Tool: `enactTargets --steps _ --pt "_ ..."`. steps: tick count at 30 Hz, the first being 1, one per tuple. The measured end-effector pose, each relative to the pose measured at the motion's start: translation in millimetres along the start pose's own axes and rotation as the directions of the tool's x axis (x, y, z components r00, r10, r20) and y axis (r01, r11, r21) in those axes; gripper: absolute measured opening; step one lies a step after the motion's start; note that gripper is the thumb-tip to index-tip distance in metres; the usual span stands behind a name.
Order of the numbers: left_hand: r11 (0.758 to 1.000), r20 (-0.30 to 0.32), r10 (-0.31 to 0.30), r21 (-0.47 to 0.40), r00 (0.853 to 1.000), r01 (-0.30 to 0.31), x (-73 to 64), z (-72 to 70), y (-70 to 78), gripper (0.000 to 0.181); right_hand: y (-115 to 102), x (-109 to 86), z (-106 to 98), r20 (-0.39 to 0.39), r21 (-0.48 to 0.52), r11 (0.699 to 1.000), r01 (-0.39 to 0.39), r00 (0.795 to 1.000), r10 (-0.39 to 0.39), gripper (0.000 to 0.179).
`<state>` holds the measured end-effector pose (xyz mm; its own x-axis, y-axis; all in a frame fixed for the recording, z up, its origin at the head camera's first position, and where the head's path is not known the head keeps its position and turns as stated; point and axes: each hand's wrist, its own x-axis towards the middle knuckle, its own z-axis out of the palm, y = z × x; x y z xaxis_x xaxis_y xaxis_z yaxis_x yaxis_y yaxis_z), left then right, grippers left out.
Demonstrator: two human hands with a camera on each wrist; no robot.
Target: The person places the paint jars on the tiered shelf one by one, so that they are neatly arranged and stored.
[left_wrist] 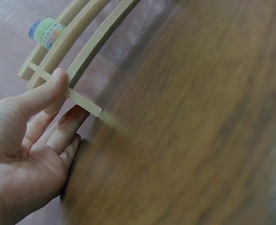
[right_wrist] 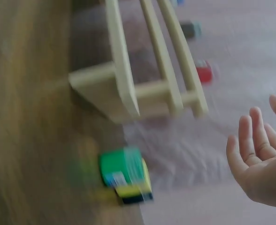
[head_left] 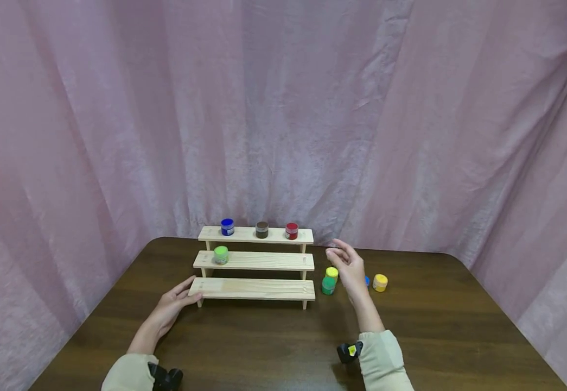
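Note:
My left hand (head_left: 173, 304) grips the left end of a three-tier wooden display stand (head_left: 251, 289), its thumb on the lowest step and its fingers behind the end. On the top step are a blue paint jar (head_left: 227, 227), a brown jar (head_left: 261, 229) and a red jar (head_left: 291, 231). A light green jar (head_left: 221, 255) sits at the left of the middle step. Right of the stand, my right hand (head_left: 350, 269) hangs in the air with loosely bent fingers and holds nothing. Below and beside it are a green jar (head_left: 329, 285) and a yellow jar (head_left: 332, 272).
Farther right on the dark wooden table (head_left: 439, 315) stands an orange-yellow jar (head_left: 380, 282). A blue jar (head_left: 367, 281) is mostly hidden behind the right hand. Pink curtains (head_left: 283, 119) hang behind the table's far edge.

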<state>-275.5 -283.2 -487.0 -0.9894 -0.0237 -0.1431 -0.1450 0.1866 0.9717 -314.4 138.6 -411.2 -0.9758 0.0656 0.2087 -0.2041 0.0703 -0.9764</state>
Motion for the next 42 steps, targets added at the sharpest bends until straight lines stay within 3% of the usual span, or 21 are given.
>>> enactTargets --steps 5,13,19,28,33,39,42 --pt "1.000 0.000 0.004 0.021 1.000 -0.004 -1.7 -5.0 1.8 0.078 3 2.7 -27 -0.094 0.007 0.999 -0.044 0.995 0.044 0.049" --pt "0.999 -0.004 -0.006 0.050 1.000 0.006 -4.6 -14.1 2.8 0.079 23 3.8 -51 -0.191 0.067 0.995 -0.080 0.977 0.092 0.049" --pt "0.999 0.000 0.000 0.048 1.000 0.000 -2.6 -13.0 5.0 0.079 42 4.9 -72 -0.249 0.157 0.978 -0.134 0.953 0.171 0.051" --pt "1.000 0.008 -0.003 0.019 1.000 0.003 1.5 -5.7 6.6 0.080 61 8.0 -99 -0.316 0.187 0.964 -0.192 0.917 0.244 0.051" --pt "1.000 -0.008 -0.007 -0.008 1.000 0.007 4.1 -2.4 4.6 0.080 66 12.5 -109 -0.323 0.171 0.967 -0.189 0.916 0.237 0.050" --pt "1.000 -0.011 -0.026 -0.006 1.000 0.026 3.9 1.8 1.3 0.081 69 15.0 -112 -0.404 0.168 0.969 -0.183 0.884 0.237 0.046" --pt "0.999 -0.012 -0.032 0.004 0.999 0.032 0.5 -1.2 -2.3 0.082 70 14.3 -107 -0.394 0.151 0.966 -0.212 0.883 0.255 0.049"
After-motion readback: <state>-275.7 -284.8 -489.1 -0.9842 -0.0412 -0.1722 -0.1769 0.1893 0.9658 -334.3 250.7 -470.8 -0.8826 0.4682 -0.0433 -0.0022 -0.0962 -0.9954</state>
